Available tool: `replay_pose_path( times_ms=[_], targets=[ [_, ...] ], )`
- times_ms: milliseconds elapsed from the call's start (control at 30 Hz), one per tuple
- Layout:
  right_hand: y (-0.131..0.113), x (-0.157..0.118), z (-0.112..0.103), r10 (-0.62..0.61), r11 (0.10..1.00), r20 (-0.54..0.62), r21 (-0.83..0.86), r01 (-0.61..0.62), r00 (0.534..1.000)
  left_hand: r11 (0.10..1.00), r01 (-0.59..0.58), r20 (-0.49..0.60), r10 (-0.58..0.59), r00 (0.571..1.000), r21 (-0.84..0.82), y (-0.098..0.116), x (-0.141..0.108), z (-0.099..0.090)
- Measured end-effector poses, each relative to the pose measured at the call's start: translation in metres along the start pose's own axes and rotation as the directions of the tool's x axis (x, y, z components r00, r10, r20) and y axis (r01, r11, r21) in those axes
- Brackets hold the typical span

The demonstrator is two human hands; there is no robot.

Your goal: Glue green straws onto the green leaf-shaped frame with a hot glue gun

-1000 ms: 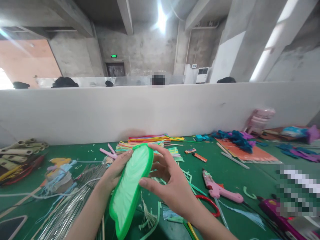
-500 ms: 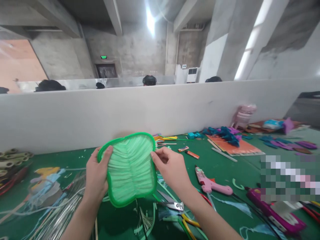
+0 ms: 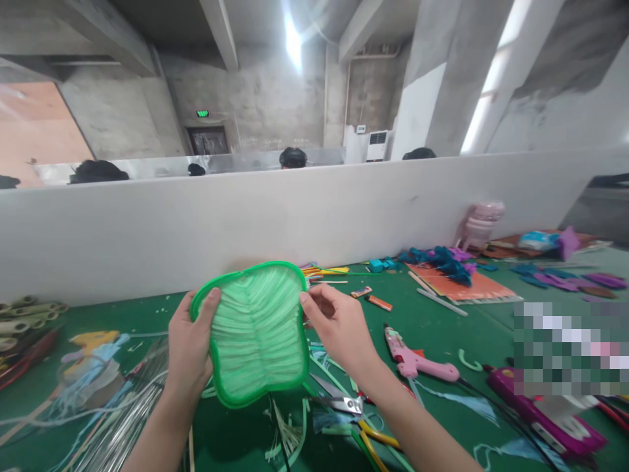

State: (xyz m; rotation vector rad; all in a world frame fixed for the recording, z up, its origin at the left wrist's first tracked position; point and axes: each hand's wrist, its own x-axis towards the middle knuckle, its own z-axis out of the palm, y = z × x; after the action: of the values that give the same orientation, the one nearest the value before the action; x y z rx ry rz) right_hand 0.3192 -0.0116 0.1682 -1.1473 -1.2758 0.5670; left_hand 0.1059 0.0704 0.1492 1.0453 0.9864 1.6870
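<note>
A green leaf-shaped fabric panel [image 3: 255, 334] with gathered, sheer cloth and a thick bright-green rim is held up over the table. My left hand [image 3: 191, 337] is closed on its left edge, the thumb on the front face and the other fingers behind it. At the upper right edge, my right hand [image 3: 339, 321] pinches the rim between thumb and forefinger, with the remaining fingers curled. Below the right hand lie scissors [image 3: 339, 401] with yellow handles. A pink hot glue gun [image 3: 417, 362] rests to the right of them.
A white partition [image 3: 275, 216] runs behind the green table [image 3: 162, 298]. Thin metal wires [image 3: 122, 413] and a yellow glue gun [image 3: 95, 341] lie at left. Further right are an orange sheet [image 3: 472, 282], a purple tool [image 3: 540, 413] and a pink bottle [image 3: 481, 223].
My right hand has shifted very slightly right along the panel's edge, its thumb tip a little higher on the rim. The left hand and the panel stay almost still.
</note>
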Motion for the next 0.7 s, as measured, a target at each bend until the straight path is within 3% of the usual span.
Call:
replay_pose_path(
  times_ms=[300, 700],
  targets=[
    [0.0009, 0.0037, -0.0023, 0.000, 1.000, 0.036, 0.015, 0.000, 0.999, 1.000, 0.009, 0.018, -0.009, 1.000, 0.025, -0.0003, 0.0028, -0.0048],
    [0.0090, 0.0083, -0.0052, -0.039, 0.997, -0.020, -0.073, 0.037, 0.999, 0.999, -0.004, 0.071, 0.001, 0.997, 0.044, 0.0052, -0.0001, -0.0043]
  ],
)
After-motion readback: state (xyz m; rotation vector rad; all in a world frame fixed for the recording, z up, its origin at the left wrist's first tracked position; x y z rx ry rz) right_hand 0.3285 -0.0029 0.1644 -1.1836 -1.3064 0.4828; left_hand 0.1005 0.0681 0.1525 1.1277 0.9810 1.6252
